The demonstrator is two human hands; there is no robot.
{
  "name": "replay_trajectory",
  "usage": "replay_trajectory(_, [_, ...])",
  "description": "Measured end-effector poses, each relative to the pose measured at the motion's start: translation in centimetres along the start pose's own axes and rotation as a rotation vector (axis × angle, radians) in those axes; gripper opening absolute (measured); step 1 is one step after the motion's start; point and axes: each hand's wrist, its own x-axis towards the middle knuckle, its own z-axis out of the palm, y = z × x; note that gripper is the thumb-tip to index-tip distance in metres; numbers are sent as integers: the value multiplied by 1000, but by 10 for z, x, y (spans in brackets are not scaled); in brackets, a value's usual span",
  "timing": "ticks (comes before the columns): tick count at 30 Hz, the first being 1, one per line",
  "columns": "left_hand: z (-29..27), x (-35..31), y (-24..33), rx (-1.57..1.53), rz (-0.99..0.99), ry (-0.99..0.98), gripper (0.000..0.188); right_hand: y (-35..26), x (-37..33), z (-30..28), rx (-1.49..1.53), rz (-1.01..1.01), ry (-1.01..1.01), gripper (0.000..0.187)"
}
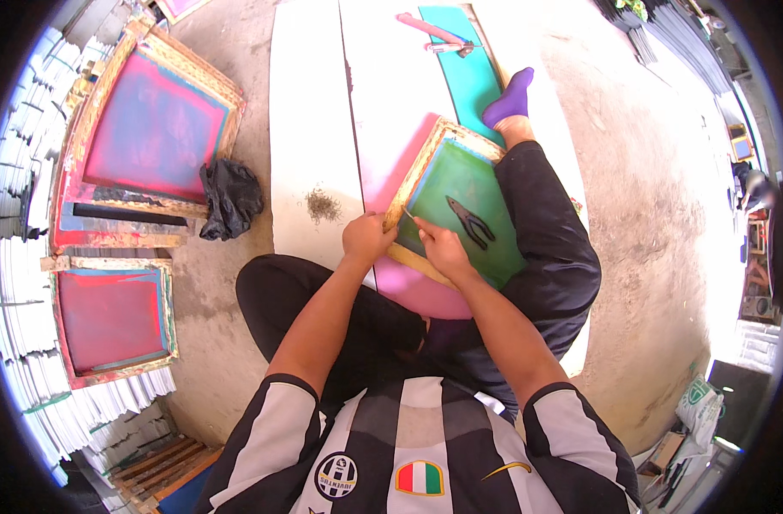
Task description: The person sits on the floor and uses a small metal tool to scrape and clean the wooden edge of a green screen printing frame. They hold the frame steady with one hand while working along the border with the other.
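Across my bent legs lies a screen-printing frame with a wooden border (413, 176) and green mesh (447, 176). My left hand (367, 237) is closed on its left wooden edge, near the lower left corner. Close beside it, my right hand (440, 248) is pinched over the mesh by that same edge. A thin sliver shows at its fingertips, too small to name. Dark pliers (470, 223) with their handles apart rest on the mesh, right of my right hand and touched by neither hand.
A pile of small bits (323, 205) lies on the white board (310, 128) at left. Farther off, a pink strip (430, 28) and a small tool (449, 48) lie by a teal panel (464, 86). Frames with red mesh (156, 120) and a black plastic bag (229, 199) stand left.
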Motion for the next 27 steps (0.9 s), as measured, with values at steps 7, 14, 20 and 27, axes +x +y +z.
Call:
replay_trajectory(7, [-2, -7, -4, -6, -5, 22, 36, -27, 9, -33, 1111, 784, -373, 39])
replay_trajectory(14, [6, -10, -5, -64, 18, 97, 35, -16, -6, -12, 69, 32, -6, 37])
replay_trajectory(20, [4, -6, -6, -67, 3, 65, 36, -45, -17, -20, -177, 29, 40, 35])
replay_trajectory(27, [3, -2, -8, -11, -9, -4, 34, -92, -13, -32, -547, 108, -126, 43])
